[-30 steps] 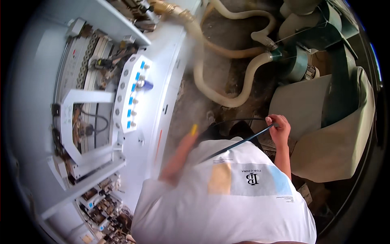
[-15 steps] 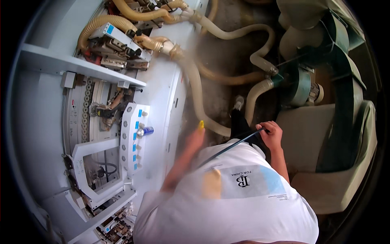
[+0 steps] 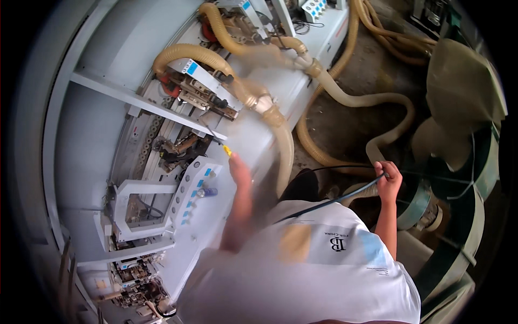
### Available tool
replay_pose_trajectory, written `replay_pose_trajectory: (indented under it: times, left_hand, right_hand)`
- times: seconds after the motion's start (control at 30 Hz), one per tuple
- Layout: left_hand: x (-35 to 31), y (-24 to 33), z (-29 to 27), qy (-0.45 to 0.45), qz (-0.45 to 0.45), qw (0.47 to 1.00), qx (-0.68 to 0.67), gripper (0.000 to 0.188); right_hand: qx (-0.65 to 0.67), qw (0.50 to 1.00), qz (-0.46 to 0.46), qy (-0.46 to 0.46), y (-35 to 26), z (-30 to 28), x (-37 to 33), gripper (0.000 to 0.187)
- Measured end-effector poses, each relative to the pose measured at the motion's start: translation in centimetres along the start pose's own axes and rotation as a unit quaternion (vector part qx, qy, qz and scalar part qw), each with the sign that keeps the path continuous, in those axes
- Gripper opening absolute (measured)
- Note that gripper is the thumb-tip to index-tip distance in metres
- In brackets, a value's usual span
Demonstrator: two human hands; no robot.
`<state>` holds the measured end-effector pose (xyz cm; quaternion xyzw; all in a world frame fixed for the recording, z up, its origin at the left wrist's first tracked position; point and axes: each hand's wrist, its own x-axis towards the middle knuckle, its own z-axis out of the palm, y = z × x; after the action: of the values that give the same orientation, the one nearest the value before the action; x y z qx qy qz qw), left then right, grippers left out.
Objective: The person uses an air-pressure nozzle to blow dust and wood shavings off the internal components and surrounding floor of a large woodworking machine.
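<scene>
In my left hand (image 3: 240,171) is a yellow air blow gun (image 3: 227,149) with a thin dark nozzle. I stretch it out over the white machine bed, and its tip is near the dusty cutting units (image 3: 202,94). My fingers are partly blurred. Out to the right, my right hand (image 3: 388,177) is closed around a dark blue hose (image 3: 332,200), which slants across the front of my white shirt. Where the hose meets the blow gun is hidden. A blue and silver spray can (image 3: 207,192) lies beside the gauge panel (image 3: 189,186) below my left hand.
Ribbed tan suction hoses (image 3: 283,154) run from the machine (image 3: 302,92) to the floor on the right. Green ducting (image 3: 483,178) with a motor (image 3: 429,213) and a pale cloth bag (image 3: 467,78) stands to my right. Dust haze hangs near the hoses.
My view has turned and shifted along the machine. My left hand has moved forward and left with the blow gun, toward the cutting units. My right hand still grips the hose, farther right.
</scene>
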<state>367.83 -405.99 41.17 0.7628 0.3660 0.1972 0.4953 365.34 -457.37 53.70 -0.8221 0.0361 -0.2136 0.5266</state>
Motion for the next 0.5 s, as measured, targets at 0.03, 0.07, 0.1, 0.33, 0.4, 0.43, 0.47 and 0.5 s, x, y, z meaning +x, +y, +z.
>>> replay_pose_trajectory:
  times: [0.03,0.07,0.1,0.33,0.4,0.43,0.47,0.5]
  left_hand:
    - [0.4,1.7,0.2,-0.001,-0.045,0.997,-0.059,0.074]
    - [0.9,3.4,0.4,-0.002,-0.087,0.989,-0.118,0.075]
    - [1.1,5.1,0.7,-0.021,-0.162,0.966,-0.202,0.075]
    - [4.5,7.8,6.4,0.044,-0.294,0.892,-0.340,0.079]
    - [5.9,6.1,8.3,0.062,-0.311,0.878,-0.358,0.075]
    - [6.7,5.0,9.2,0.062,-0.321,0.870,-0.368,0.073]
    - [7.6,3.9,10.1,0.063,-0.331,0.863,-0.377,0.072]
    - [8.5,3.6,11.4,0.072,-0.333,0.854,-0.394,0.071]
  right_hand:
    - [0.006,1.000,0.020,-0.006,0.5,-0.3,1.1,0.012]
    - [0.013,0.999,0.040,-0.013,1.0,-0.4,2.0,0.013]
    - [0.018,0.999,0.040,-0.012,1.8,-0.2,2.7,0.014]
    - [-0.034,0.997,0.025,-0.069,4.4,1.3,8.7,0.016]
    - [-0.061,0.993,0.023,-0.100,5.0,1.8,11.1,0.015]
    - [-0.071,0.991,0.023,-0.113,5.4,2.2,12.4,0.014]
    - [-0.081,0.988,0.022,-0.126,5.9,2.7,13.7,0.014]
    - [-0.098,0.985,0.007,-0.141,6.5,3.2,15.3,0.014]
